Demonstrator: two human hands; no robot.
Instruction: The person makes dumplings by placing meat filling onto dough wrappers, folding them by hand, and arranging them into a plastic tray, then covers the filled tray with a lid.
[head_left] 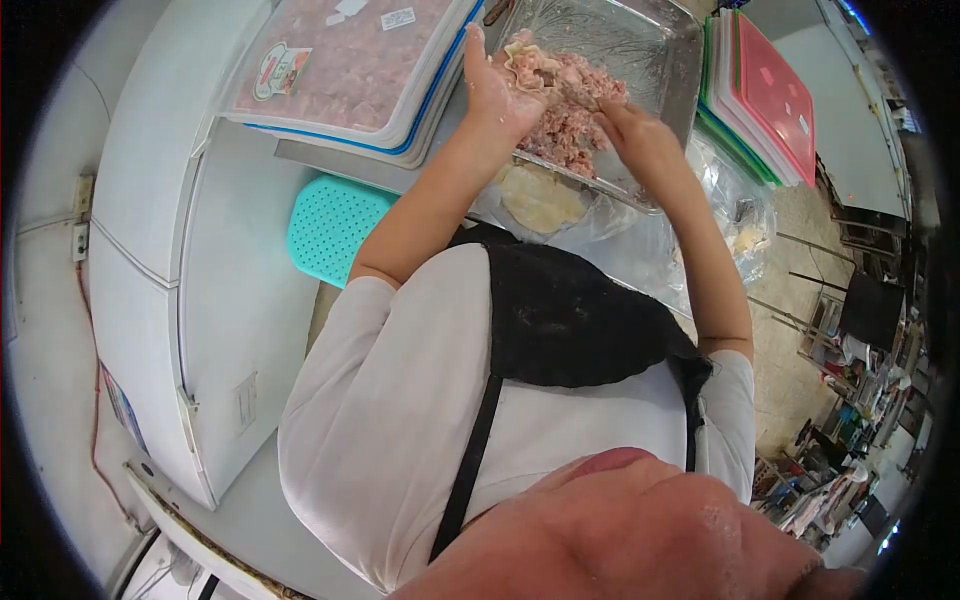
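Observation:
Over the left part of a metal tray (655, 55), my left hand (497, 100) is turned palm up, thumb raised. A thin dough wrapper (512, 62) with meat filling lies cupped in it. My right hand (645, 143) is closed at the right side of the ground meat (570, 135), fingertips pointing toward my left hand. Whatever its fingers hold is hidden against the meat. Pale round dough wrappers (540, 198) lie on plastic in front of the tray, close to my body.
A large lidded container (345, 65) of pinkish contents stands left, on other containers. Several coloured lids or boards (765, 90) are stacked right of the tray. Clear plastic bags (735, 205) lie below them. A turquoise perforated stool (335, 225) is beside a white refrigerator (240, 300).

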